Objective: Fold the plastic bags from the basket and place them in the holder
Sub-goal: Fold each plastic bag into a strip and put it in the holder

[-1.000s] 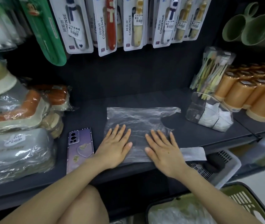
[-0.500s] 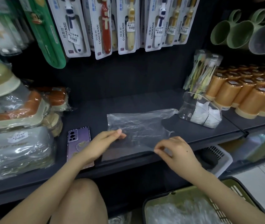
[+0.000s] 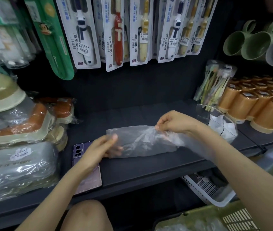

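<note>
Pinching the plastic bag (image 3: 142, 142) — left hand (image 3: 99, 149) at its left edge; right hand (image 3: 174, 122) at its upper right. Held over the shelf (image 3: 149, 172).

a dark shop shelf (image 3: 149, 172) ran across the scene, backed by a matte black panel (image 3: 132, 90). packaged toothbrushes (image 3: 85, 39) hung in a row above it, with green mugs (image 3: 249, 44) to their right. orange cups (image 3: 257, 105) stood packed together at the right, and shrink-wrapped trays (image 3: 19, 164) were stacked at the left. the light was soft and even.
</note>
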Tool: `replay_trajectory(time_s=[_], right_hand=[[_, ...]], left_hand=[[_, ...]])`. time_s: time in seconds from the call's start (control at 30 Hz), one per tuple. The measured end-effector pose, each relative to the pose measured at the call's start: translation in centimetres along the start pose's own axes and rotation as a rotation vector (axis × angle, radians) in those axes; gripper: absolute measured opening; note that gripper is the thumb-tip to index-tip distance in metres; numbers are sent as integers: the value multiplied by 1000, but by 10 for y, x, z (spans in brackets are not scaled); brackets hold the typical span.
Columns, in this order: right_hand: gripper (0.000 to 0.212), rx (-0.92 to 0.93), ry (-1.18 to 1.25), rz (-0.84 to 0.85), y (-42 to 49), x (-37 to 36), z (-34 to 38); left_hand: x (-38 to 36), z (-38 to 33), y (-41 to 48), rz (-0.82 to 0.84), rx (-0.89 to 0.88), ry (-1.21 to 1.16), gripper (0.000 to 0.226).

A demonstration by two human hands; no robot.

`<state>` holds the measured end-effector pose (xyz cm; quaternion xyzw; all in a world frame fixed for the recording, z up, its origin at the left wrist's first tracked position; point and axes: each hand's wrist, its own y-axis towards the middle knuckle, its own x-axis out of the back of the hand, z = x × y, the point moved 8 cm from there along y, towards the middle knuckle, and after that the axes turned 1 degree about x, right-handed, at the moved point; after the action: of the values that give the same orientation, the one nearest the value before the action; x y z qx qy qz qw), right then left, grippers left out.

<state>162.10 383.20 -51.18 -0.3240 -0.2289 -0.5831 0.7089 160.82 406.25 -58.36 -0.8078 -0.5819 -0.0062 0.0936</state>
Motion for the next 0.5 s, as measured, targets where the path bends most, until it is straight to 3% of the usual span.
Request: replay_trajectory(time_s=[0.07, 0.1, 0.23, 0.37, 0.5], right_hand=[[16, 0, -62, 31, 18, -6, -4], [18, 11, -101, 62, 25, -9, -5], [17, 4, -233, 203, 47, -21, -13], [17, -4, -364, 204, 67, -30, -25], [25, -1, -400, 180, 77, -36, -34]], left_hand=[[2, 1, 4, -106, -40, 74, 13], [3, 3, 8, -142, -51, 111, 6], [15, 4, 25, -314, -44, 401, 10], [16, -2, 31, -392, 26, 707, 15], [7, -29, 23, -590, -286, 1106, 23]])
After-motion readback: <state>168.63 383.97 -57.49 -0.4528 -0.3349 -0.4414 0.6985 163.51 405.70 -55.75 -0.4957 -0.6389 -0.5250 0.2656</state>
